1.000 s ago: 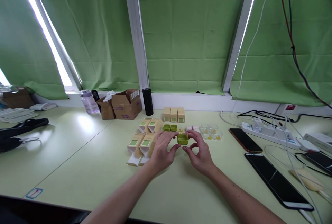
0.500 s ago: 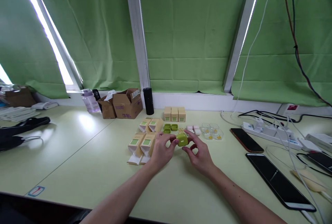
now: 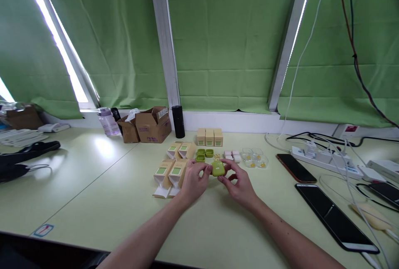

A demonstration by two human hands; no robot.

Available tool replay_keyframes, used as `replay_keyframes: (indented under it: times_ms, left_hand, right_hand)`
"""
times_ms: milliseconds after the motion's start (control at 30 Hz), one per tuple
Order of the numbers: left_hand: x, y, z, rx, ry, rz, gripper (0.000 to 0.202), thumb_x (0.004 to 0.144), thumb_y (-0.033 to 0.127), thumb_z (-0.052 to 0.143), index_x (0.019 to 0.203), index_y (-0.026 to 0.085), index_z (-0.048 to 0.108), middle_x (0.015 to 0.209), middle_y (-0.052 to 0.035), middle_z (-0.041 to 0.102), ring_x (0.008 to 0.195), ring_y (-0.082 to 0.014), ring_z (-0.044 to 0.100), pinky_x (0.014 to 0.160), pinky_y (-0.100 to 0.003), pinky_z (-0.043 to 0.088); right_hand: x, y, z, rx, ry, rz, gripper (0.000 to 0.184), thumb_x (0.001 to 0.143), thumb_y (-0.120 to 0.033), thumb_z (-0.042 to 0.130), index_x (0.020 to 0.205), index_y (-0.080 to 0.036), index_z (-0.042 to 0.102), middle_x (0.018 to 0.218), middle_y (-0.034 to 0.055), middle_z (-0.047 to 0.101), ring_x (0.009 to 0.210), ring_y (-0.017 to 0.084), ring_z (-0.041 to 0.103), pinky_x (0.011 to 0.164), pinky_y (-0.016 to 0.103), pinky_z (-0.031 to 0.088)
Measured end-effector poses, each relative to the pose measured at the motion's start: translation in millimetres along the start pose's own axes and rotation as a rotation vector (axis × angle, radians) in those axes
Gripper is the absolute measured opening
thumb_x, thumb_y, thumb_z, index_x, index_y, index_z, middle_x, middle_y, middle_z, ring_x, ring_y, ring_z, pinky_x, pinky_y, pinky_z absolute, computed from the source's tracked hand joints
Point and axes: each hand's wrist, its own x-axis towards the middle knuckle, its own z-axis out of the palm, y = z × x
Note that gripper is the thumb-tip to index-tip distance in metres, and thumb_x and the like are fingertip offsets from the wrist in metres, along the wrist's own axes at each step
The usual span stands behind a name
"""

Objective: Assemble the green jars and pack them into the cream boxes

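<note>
A small rounded green case (image 3: pixel 217 169) is held above the table between my two hands. My left hand (image 3: pixel 196 177) pinches its left side with thumb and forefinger. My right hand (image 3: pixel 238 181) grips its right edge with thumb and fingertips. Just beyond are several square green pieces (image 3: pixel 200 158), small yellowish pieces (image 3: pixel 217 157), pink and white blocks (image 3: pixel 237 158) and clear plastic cups (image 3: pixel 256 163) with something yellow in them. Left of my left hand stand several small tan boxes (image 3: pixel 161 171) with green windows, the front ones with flaps open toward me.
Three tan boxes (image 3: pixel 210 137) stand in a row at the back. Behind are a black cylinder (image 3: pixel 178 122), an open cardboard box (image 3: pixel 153 125) and a lilac bottle (image 3: pixel 108 122). To the right lie phones (image 3: pixel 336 217) and a power strip (image 3: pixel 326 161) with loose cables.
The green case has turned slightly and shifted a little left between my fingers. Both hands stay nearly in place, and the things on the table have not moved.
</note>
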Motion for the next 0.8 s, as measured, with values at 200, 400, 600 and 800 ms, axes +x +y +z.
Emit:
replay_keyframes:
  times_ms: [200, 400, 600, 800]
  left_hand:
    - [-0.1, -0.3, -4.0, -0.015, 0.051, 0.107, 0.014, 0.098, 0.019, 0.054, 0.104, 0.020, 0.067, 0.099, -0.0063, 0.078, 0.090, -0.0226, 0.070, 0.093, -0.042, 0.044]
    - [0.0, -1.0, -7.9, 0.022, 0.009, 0.296, 0.043, 0.093, 0.012, 0.060, 0.134, 0.023, 0.056, 0.126, -0.0120, 0.069, 0.117, -0.0288, 0.063, 0.102, -0.048, 0.044]
    - [-1.2, 4.8, -8.9, 0.048, -0.044, 0.334, 0.049, 0.093, 0.009, 0.059, 0.138, 0.026, 0.057, 0.126, -0.0115, 0.066, 0.119, -0.0293, 0.061, 0.102, -0.049, 0.047]
    - [-4.2, 2.0, -5.6, 0.048, -0.118, 0.345, 0.060, 0.090, 0.003, 0.059, 0.143, 0.029, 0.054, 0.134, -0.0112, 0.062, 0.126, -0.0293, 0.057, 0.106, -0.051, 0.048]
  right_hand:
    - [0.2, -3.7, -1.1, 0.039, 0.058, -0.010, 0.039, 0.089, -0.031, 0.070, 0.127, -0.027, 0.060, 0.115, 0.0072, 0.064, 0.102, 0.021, 0.061, 0.069, 0.027, 0.056]
    - [0.1, -1.8, -1.7, 0.093, 0.042, 0.012, 0.036, 0.089, -0.033, 0.070, 0.123, -0.027, 0.059, 0.116, 0.0076, 0.065, 0.106, 0.022, 0.060, 0.072, 0.028, 0.056]
    - [-0.8, -0.9, -1.8, 0.110, 0.031, 0.021, 0.033, 0.090, -0.037, 0.070, 0.120, -0.026, 0.060, 0.113, 0.0079, 0.065, 0.109, 0.024, 0.060, 0.073, 0.029, 0.058]
    - [-1.4, -0.8, 0.4, 0.107, 0.024, 0.016, 0.030, 0.091, -0.036, 0.069, 0.119, -0.026, 0.062, 0.115, 0.0076, 0.066, 0.111, 0.024, 0.061, 0.074, 0.029, 0.058]
